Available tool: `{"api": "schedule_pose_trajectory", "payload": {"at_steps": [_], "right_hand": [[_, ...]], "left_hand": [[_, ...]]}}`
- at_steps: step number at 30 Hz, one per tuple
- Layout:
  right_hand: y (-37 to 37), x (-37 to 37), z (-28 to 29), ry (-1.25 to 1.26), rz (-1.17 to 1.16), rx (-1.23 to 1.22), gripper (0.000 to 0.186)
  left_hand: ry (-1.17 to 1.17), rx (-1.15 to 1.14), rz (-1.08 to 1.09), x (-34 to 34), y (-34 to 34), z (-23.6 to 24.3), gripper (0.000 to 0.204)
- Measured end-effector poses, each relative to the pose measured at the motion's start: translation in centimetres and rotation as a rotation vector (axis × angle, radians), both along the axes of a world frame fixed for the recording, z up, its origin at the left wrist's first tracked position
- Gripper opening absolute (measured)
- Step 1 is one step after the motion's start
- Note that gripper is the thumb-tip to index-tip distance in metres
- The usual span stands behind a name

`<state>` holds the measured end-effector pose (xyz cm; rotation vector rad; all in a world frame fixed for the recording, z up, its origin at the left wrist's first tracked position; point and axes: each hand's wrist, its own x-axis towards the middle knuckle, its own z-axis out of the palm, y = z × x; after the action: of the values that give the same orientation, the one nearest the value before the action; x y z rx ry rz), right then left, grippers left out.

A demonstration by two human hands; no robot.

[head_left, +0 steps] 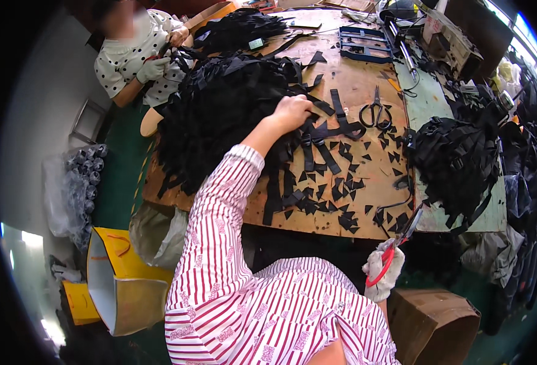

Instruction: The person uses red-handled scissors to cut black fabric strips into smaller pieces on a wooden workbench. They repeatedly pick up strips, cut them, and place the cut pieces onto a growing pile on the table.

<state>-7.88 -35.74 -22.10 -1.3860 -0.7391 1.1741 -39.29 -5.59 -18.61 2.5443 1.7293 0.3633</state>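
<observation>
My left hand reaches to the right edge of a big pile of black straps, its fingers curled onto a black strap there. My right hand, in a white glove, grips red-handled scissors with blades raised at the table's front edge. Loose strap lengths and many small black triangular offcuts lie on the wooden tabletop. Black-handled scissors rest right of my left hand.
A co-worker in a dotted top stands back left. A blue tray, a machine and another strap pile are behind and right. Below are yellow bags, a cardboard box and plastic-wrapped rolls.
</observation>
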Motion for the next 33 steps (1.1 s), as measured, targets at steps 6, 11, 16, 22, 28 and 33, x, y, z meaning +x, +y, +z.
{"api": "schedule_pose_trajectory", "payload": {"at_steps": [6, 11, 16, 22, 28, 33], "right_hand": [[0.6, -0.7, -0.1, 0.018, 0.069, -0.005, 0.034], [0.1, -0.8, -2.8, -0.194, 0.218, 0.157, 0.038], [-0.4, -0.6, -1.4, -0.163, 0.435, 0.042, 0.047], [-0.1, -1.3, 0.8, -0.728, 0.501, 0.14, 0.056], [0.1, -1.2, 1.2, -0.718, 0.563, 0.058, 0.057], [0.7, -1.6, 1.8, -0.707, 0.545, 0.077, 0.059]], "left_hand": [[-0.691, -0.049, -0.409, 7.8, -10.7, 4.0, 0.013], [-1.28, -0.705, 0.09, 11.4, -16.6, 1.9, 0.015], [-1.56, -0.7, 0.15, 11.1, -18.1, -2.1, 0.015], [-1.558, -0.661, 0.194, 10.8, -18.7, -2.6, 0.018], [-1.55, -0.69, 0.147, 10.9, -19.4, -2.1, 0.015], [-1.533, -0.754, 0.14, 11.8, -20.7, -2.6, 0.014]]}}
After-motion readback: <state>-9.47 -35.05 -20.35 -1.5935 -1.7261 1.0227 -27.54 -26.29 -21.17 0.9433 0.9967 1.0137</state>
